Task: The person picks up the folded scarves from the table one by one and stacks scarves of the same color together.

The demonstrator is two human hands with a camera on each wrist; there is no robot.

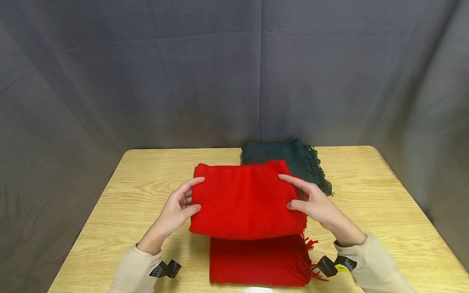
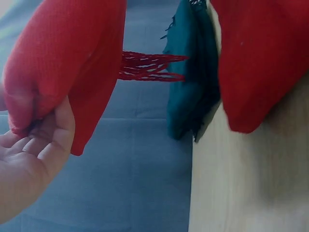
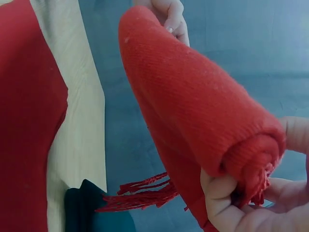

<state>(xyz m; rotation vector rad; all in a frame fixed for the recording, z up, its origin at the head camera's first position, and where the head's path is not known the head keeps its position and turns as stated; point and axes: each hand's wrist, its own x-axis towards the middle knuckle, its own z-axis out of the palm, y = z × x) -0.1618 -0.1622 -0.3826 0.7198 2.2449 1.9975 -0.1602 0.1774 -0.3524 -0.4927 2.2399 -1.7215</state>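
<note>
A folded bright red scarf point(image 1: 245, 201) is held up off the table between both hands. At its left end my left hand point(image 1: 178, 205) grips the edge, thumb in front and fingers curled around the side. My right hand point(image 1: 313, 201) grips the opposite end, where the right wrist view shows the cloth's layers point(image 3: 251, 150) rolled in the fingers. Red fringe point(image 2: 149, 65) hangs from the held scarf. Below it, a darker red folded scarf point(image 1: 256, 262) lies on the table near the front edge, its fringe on the right side.
A dark green folded scarf point(image 1: 286, 152) with fringe lies at the table's back edge, partly covered in the head view by the raised scarf. The wooden table point(image 1: 146, 175) stands before a grey curtain point(image 1: 183, 81). Black wrist cameras point(image 1: 166, 268) are strapped at both sleeves.
</note>
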